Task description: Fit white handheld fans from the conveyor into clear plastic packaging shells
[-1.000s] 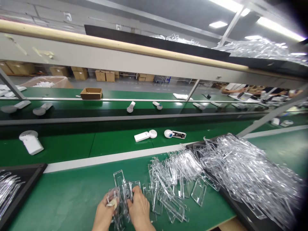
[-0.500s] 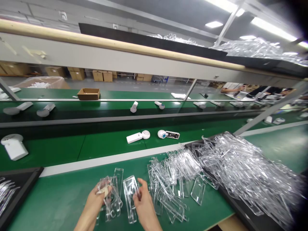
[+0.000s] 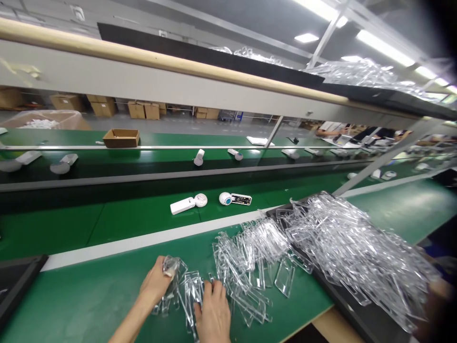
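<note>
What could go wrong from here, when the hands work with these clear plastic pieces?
The clear plastic pieces under the right hand look tangled, so pulling one may drag others. The thin piece in the left hand could slip. The tall heap on the black tray might slide onto the green bench.

Long ceiling lights (image 3: pixel 383 47) light the scene brightly from above, leaving only faint shadows. They glare off the clear plastic pieces (image 3: pixel 357 252) and lay a pale sheen across the green surface (image 3: pixel 403 214). The wide lens bows the wooden rail (image 3: pixel 143 56) toward the edges. The right corners fall dark and smeary, and the far boxes (image 3: pixel 137 110) look soft.
</note>
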### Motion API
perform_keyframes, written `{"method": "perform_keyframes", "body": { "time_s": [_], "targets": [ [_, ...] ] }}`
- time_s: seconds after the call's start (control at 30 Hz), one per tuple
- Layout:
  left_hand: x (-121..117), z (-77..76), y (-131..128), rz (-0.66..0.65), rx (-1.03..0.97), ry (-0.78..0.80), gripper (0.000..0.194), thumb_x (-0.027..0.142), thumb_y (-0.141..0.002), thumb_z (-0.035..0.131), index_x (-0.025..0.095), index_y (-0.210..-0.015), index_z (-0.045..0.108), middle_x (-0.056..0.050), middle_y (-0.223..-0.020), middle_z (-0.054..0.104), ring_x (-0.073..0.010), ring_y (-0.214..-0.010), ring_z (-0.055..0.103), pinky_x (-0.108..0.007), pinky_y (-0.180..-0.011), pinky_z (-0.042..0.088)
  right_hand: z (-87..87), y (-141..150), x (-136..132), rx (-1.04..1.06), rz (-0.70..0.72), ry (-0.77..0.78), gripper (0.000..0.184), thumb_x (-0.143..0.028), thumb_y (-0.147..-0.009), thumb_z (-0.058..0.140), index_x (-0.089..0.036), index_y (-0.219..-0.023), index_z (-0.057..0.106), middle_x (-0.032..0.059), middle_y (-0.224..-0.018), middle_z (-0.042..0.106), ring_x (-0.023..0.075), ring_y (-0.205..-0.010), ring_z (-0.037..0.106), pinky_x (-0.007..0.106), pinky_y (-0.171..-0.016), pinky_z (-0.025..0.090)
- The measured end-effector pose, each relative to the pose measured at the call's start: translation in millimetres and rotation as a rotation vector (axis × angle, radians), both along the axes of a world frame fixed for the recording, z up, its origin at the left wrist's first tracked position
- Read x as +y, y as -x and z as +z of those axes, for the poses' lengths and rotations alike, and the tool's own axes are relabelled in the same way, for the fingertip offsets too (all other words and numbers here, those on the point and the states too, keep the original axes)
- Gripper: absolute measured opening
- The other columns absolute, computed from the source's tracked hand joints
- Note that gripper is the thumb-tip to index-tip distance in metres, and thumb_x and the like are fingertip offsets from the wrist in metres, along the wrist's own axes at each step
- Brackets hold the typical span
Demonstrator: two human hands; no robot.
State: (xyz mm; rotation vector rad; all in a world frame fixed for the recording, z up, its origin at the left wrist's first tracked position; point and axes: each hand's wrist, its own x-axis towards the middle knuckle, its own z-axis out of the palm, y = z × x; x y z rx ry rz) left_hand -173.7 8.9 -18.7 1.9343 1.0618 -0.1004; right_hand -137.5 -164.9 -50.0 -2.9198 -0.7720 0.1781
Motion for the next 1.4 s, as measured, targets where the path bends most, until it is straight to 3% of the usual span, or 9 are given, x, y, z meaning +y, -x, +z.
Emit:
{"method": "perform_keyframes", "body": {
  "time_s": [0.17, 0.37, 0.6, 0.8, 1.0, 1.13, 1.2, 1.3, 1.4],
  "targets": [
    [-16.9, -3.1, 15.8, -0.109, 0.115, -0.001, 0.032, 0.029, -0.076, 0.043, 0.017, -0.106, 0.048, -0.017, -0.113, 0.059, -0.0362, -0.102, 0.055, -0.041, -0.079, 0.04, 10.8, 4.6, 4.3, -0.005, -0.04, 0.015, 0.041, -0.01, -0.068, 0.06, -0.017, -0.108, 0.06, 0.0169, -0.12, 0.054, 0.0346, -0.109, 0.049, 0.045, -0.088, 0.04],
    [-39.3, -8.2, 40.9, -0.042, 0.07, 0.092, 0.037, 0.039, -0.077, 0.044, 0.021, -0.109, 0.044, -0.013, -0.119, 0.057, -0.0304, -0.103, 0.058, -0.036, -0.081, 0.041, 5.3, 11.0, 4.3, 0.036, -0.013, -0.02, 0.046, -0.004, -0.069, 0.055, -0.021, -0.111, 0.059, 0.0141, -0.123, 0.054, 0.0326, -0.108, 0.051, 0.043, -0.086, 0.04],
    [-67.2, -27.7, 40.4, 0.209, -0.108, 0.137, 0.061, 0.043, -0.068, 0.056, 0.018, -0.12, 0.035, -0.01, -0.096, 0.068, -0.0269, -0.087, 0.065, -0.035, -0.078, 0.045, -3.0, 8.6, 7.2, 0.115, -0.055, -0.232, 0.048, -0.006, -0.072, 0.049, -0.026, -0.116, 0.056, 0.0098, -0.116, 0.055, 0.0287, -0.108, 0.05, 0.04, -0.088, 0.041],
    [-62.0, -34.4, 34.7, 0.262, -0.219, 0.268, 0.034, 0.043, -0.064, 0.057, 0.016, -0.084, 0.055, -0.006, -0.07, 0.068, -0.0232, -0.066, 0.064, -0.03, -0.059, 0.047, -5.1, -2.2, 11.6, 0.3, -0.234, -0.465, 0.058, -0.005, -0.073, 0.046, -0.021, -0.128, 0.044, 0.0086, -0.107, 0.058, 0.0224, -0.1, 0.058, 0.029, -0.081, 0.047],
    [-63.3, -33.0, 28.7, 0.274, -0.387, 0.341, 0.037, 0.043, -0.053, 0.069, 0.018, -0.074, 0.054, -0.003, -0.065, 0.066, -0.0193, -0.064, 0.061, -0.027, -0.062, 0.047, 6.1, -17.1, 10.5, 0.504, -0.275, -0.556, 0.039, -0.006, -0.071, 0.051, -0.012, -0.109, 0.06, 0.0049, -0.081, 0.062, 0.0188, -0.076, 0.062, 0.026, -0.074, 0.048],
    [-58.5, -32.1, 32.4, 0.359, -0.33, 0.562, 0.056, 0.05, -0.043, 0.078, 0.014, -0.081, 0.061, -0.007, -0.069, 0.069, -0.0217, -0.067, 0.063, -0.028, -0.064, 0.048, 20.7, -11.9, 11.4, 0.497, -0.24, -0.597, 0.033, -0.006, -0.07, 0.051, -0.017, -0.095, 0.068, 0.0045, -0.082, 0.061, 0.0174, -0.076, 0.061, 0.025, -0.075, 0.048],
    [-54.9, -28.4, 35.5, 0.376, -0.314, 0.663, 0.062, 0.054, -0.039, 0.079, 0.013, -0.082, 0.063, -0.008, -0.07, 0.071, -0.0232, -0.067, 0.065, -0.029, -0.064, 0.049, 30.5, -8.2, 12.2, 0.524, -0.203, -0.68, 0.031, -0.012, -0.074, 0.048, -0.017, -0.097, 0.069, 0.0067, -0.087, 0.063, 0.0178, -0.082, 0.062, 0.026, -0.08, 0.047],
    [-50.7, -20.5, 39.3, 0.402, -0.358, 0.692, 0.064, 0.055, -0.037, 0.081, 0.013, -0.082, 0.066, -0.009, -0.078, 0.073, -0.0266, -0.077, 0.067, -0.031, -0.073, 0.049, 40.6, -7.1, 14.3, 0.621, -0.162, -0.902, 0.031, -0.027, -0.079, 0.048, -0.015, -0.098, 0.07, 0.0107, -0.096, 0.065, 0.022, -0.095, 0.06, 0.032, -0.09, 0.044],
    [-45.0, -13.8, 43.2, 0.439, -0.401, 0.673, 0.064, 0.054, -0.036, 0.082, 0.015, -0.085, 0.067, -0.009, -0.082, 0.074, -0.0304, -0.088, 0.066, -0.037, -0.085, 0.047, 40.6, -13.6, 17.0, 0.813, -0.276, -1.08, 0.042, -0.05, -0.075, 0.056, -0.018, -0.097, 0.07, 0.0105, -0.095, 0.068, 0.0261, -0.093, 0.061, 0.038, -0.083, 0.047]
  ]
}}
